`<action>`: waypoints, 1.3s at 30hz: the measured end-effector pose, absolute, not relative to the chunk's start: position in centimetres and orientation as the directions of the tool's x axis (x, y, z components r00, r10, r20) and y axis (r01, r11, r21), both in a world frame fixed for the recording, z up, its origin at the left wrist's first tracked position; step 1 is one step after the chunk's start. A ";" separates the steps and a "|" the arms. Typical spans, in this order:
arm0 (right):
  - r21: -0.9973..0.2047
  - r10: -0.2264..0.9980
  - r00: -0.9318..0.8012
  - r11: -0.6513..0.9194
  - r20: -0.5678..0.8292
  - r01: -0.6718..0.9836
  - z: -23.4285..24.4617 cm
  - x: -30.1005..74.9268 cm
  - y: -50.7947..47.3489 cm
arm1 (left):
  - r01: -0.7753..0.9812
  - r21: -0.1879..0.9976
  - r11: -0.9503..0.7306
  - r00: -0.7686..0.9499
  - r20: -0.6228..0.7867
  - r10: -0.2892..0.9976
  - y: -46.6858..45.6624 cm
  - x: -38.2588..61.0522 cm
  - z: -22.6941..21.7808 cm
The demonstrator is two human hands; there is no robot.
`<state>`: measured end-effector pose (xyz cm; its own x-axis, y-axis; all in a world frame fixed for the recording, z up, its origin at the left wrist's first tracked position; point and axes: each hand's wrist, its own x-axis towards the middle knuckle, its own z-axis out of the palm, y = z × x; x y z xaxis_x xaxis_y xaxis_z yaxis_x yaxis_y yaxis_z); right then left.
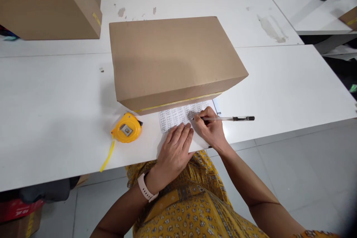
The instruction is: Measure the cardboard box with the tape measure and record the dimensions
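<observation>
Paper [174,118] on worktop [55,111], carton [178,55] at its 12 o'clock, tape measure [128,128] at 9. Right hand [213,128]: fingers clamped on pen [231,118], tip at paper, apparently writing. Left hand [175,148] at 7: fingers flat, gripping nothing, probably steadying paper.

1. Pen [230,118]: smooth, glossy clear plastic barrel.
2. Sheet [173,118]: smooth, matt paper.
3. Box [175,55]: matt cardboard with smooth faces.
4. Tape measure [128,128]: smooth plastic case with a slight sheen.
5. Tabletop [290,81]: smooth and faintly glossy, with rough-looking worn patches [270,28].
6. Wristband [144,187]: smooth, matt, rubbery-looking.
7. Garment [189,212]: matt, softly creased cloth.
</observation>
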<state>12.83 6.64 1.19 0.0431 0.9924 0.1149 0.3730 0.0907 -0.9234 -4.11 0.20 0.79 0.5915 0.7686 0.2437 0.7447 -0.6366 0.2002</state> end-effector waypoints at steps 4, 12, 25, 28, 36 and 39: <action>-0.926 0.993 0.048 0.086 0.111 0.368 1.2 12.9 6.6 | 0.744 0.207 -0.635 0.588 0.248 0.770 0.2 -4.2 0.9; -0.928 0.993 0.050 0.084 0.110 0.363 1.2 12.8 6.5 | 0.743 0.210 -0.635 0.590 0.241 0.770 0.2 -4.1 0.8; -0.925 0.988 0.078 0.094 0.131 0.367 1.1 12.8 6.6 | 0.744 0.213 -0.633 0.586 0.248 0.772 0.2 -4.1 0.7; -0.925 0.990 0.068 0.089 0.123 0.370 1.1 12.8 6.6 | 0.743 0.215 -0.633 0.586 0.246 0.772 0.1 -4.2 0.7; -0.924 0.992 0.060 0.081 0.111 0.374 1.4 13.5 6.9 | 0.739 0.224 -0.635 0.589 0.242 0.771 0.2 -4.2 0.7; -0.917 0.990 0.042 0.107 0.133 0.385 1.4 13.5 7.0 | 0.740 0.221 -0.635 0.587 0.249 0.771 0.2 -4.1 0.7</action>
